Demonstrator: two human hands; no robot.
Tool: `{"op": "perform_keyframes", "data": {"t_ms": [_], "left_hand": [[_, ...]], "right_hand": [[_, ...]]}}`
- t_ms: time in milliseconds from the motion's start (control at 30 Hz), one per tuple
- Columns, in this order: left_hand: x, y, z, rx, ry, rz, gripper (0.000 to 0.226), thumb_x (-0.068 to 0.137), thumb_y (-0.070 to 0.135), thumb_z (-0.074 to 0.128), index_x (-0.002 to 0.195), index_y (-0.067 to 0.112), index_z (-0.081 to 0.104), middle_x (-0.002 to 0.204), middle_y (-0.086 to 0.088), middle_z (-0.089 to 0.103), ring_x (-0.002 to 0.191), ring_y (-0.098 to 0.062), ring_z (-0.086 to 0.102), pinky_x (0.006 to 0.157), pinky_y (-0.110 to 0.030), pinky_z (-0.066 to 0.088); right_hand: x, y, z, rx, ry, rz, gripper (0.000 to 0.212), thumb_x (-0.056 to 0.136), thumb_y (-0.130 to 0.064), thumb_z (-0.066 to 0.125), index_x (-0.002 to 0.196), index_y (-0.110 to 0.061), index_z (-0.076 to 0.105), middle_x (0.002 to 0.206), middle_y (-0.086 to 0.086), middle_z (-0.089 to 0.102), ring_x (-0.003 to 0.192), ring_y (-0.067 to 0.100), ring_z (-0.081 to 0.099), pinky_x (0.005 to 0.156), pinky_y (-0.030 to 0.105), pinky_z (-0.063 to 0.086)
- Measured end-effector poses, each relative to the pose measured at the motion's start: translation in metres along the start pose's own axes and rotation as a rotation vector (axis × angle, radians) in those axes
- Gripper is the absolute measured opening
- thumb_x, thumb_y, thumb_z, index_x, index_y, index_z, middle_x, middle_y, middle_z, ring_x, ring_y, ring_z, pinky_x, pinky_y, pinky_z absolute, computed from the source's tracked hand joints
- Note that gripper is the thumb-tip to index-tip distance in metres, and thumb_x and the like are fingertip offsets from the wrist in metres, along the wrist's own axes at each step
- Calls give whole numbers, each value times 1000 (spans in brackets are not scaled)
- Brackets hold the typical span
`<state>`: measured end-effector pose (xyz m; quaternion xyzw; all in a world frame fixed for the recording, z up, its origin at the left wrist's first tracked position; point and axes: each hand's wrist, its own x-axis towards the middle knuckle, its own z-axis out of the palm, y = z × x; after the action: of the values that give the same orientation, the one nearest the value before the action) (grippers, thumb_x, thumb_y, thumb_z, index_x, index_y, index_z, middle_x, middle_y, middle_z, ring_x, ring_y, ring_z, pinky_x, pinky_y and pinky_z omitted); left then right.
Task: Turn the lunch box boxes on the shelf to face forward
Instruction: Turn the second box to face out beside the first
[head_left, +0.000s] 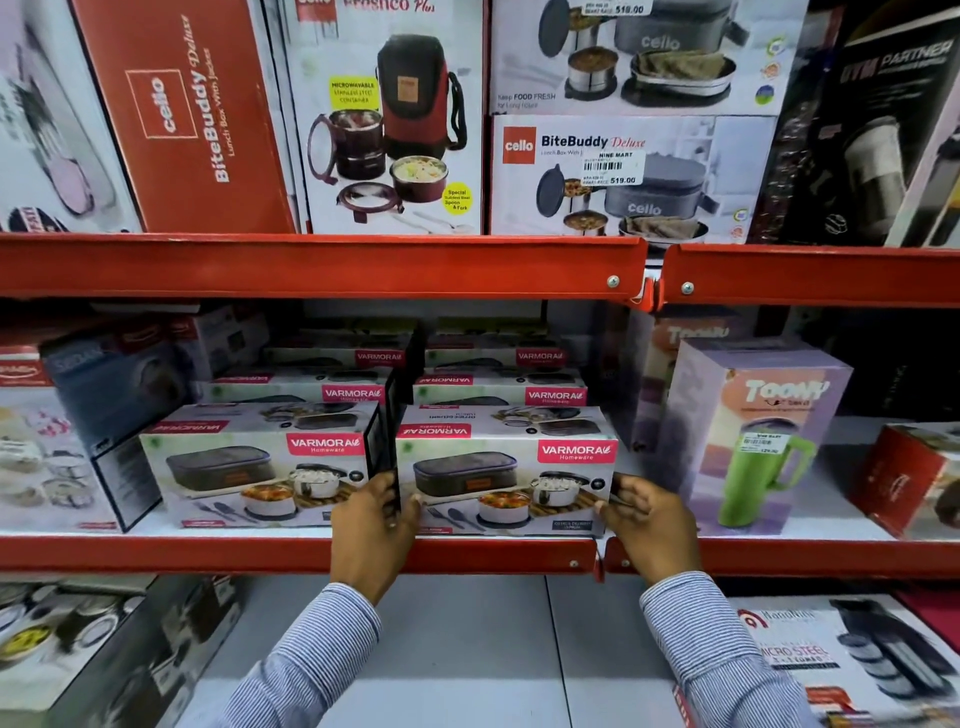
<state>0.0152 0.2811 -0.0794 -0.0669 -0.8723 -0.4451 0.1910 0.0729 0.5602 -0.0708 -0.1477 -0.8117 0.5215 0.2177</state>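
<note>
Red metal shelving filled the view, three levels deep with boxed kitchenware. On the middle shelf, Varmora lunch box boxes stood in two columns running back into shadow, each showing its printed front with a pink logo panel. The front-right Varmora box sat at the shelf's front edge, facing forward, just beside the front-left Varmora box, with a narrow dark gap between them.

Both hands were on the front-right box. The left hand gripped its left end, fingers reaching into the gap along the side and the thumb pressed against the printed front near the lower corner. The right hand clasped the right end, fingers curled around the corner and the thumb on the front face. Striped shirt sleeves covered both forearms.

To the right of the box stood a lilac Toony mug box picturing a green handled mug, and farther right a red carton sat angled. A dark blue box stood tilted at the left of the Varmora rows.

On the upper shelf, a red Cello BiteBuddy Deluxe box stood on end with its side showing, next to a Cello box picturing a red lunch bag and two stacked BiteBuddy Deluxe boxes with price stickers.
</note>
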Motion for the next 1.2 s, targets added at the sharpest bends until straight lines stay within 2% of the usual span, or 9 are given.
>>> {"op": "perform_keyframes", "data": {"t_ms": [167, 267, 433, 600, 700, 800, 867, 1033, 1200], "left_hand": [[-5, -1, -4, 39, 29, 20, 23, 85, 21, 72, 106, 11, 72, 96, -3, 79, 76, -2, 64, 65, 2, 41], [-7, -2, -5, 32, 29, 24, 26, 85, 22, 71, 109, 12, 71, 99, -3, 79, 82, -5, 68, 74, -11, 47], [-10, 2, -7, 17, 34, 21, 27, 86, 22, 71, 110, 11, 70, 102, -5, 79, 85, -7, 68, 79, -18, 51], [-11, 3, -8, 30, 20, 9, 28, 86, 22, 71, 112, 10, 69, 105, -6, 78, 86, -5, 66, 78, -13, 49], [-13, 3, -10, 38, 1, 14, 35, 87, 23, 70, 120, 10, 66, 111, -8, 77, 97, -12, 71, 81, -15, 52], [-20, 6, -14, 53, 18, 40, 50, 87, 24, 69, 134, 10, 58, 120, -10, 74, 106, -22, 71, 92, -30, 55], [-27, 9, -19, 100, 48, 86, 57, 87, 27, 70, 140, 12, 52, 128, -9, 70, 111, -25, 69, 97, -35, 52], [-28, 15, -38, 421, 205, 427, 69, 89, 44, 55, 148, 14, 38, 160, -12, 33, 149, -29, 30, 119, -53, 29], [-23, 20, -66, 712, 224, 437, 85, 88, 55, 48, 156, 16, 17, 167, -18, 4, 154, -36, -2, 120, -66, 9]], "right_hand": [[-4, 0, -1, -13, -11, 7, 40, 75, -6, 77, 113, -15, 68, 101, 0, 74, 91, 16, 71, 91, 37, 55], [-5, 1, -2, -23, 1, 2, 39, 74, -7, 77, 112, -16, 68, 105, 3, 75, 92, 17, 71, 93, 40, 55], [-6, 3, -1, -42, 10, 5, 40, 75, -9, 77, 112, -17, 68, 109, 4, 75, 96, 18, 71, 94, 43, 55], [-7, 3, -2, -30, 11, 6, 39, 75, -9, 77, 113, -16, 68, 109, 4, 74, 95, 17, 70, 92, 37, 54], [-9, 4, -1, -24, 32, 9, 44, 74, -9, 77, 116, -17, 66, 111, 4, 74, 99, 20, 70, 93, 40, 55], [-18, 0, 0, -123, 173, -101, 55, 75, -15, 77, 127, -18, 58, 125, 9, 67, 110, 27, 65, 96, 45, 53], [-26, -8, 0, -228, 281, -287, 60, 80, -22, 72, 135, -18, 49, 139, 9, 56, 125, 28, 54, 104, 46, 46], [-35, -49, 9, -594, 314, -629, 71, 89, -41, 49, 151, -19, 21, 162, 8, 14, 151, 25, 6, 121, 49, 12], [-39, -84, 38, -800, 238, -691, 76, 90, -53, 40, 153, -22, 12, 163, 12, -1, 150, 34, -9, 118, 62, 3]]}}
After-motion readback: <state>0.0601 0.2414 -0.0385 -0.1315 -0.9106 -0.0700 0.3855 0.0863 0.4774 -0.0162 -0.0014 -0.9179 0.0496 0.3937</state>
